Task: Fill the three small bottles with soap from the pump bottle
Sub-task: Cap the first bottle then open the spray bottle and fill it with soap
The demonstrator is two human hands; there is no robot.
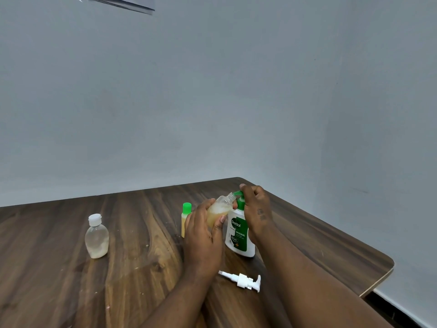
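From the head view, the person's left hand (205,229) is wrapped around a small clear bottle (218,209), holding it tilted above the wooden table (132,233) so that its open threaded neck points up and to the right, right at the green nozzle of the pump bottle (240,235). The small bottle is partly filled with pale amber soap. The right hand (255,209) is curled over the green pump head, fingers closed on top of it, while the white pump bottle with its green label stands upright on the table. Just behind the left hand stands a second small bottle with a green cap (186,217), holding yellowish liquid. Well apart to the left stands a third small bottle with a white cap (96,236), clear, with a little pale liquid at the bottom. A loose white pump dispenser (243,280) lies on its side on the table in front of the pump bottle, between the two forearms.
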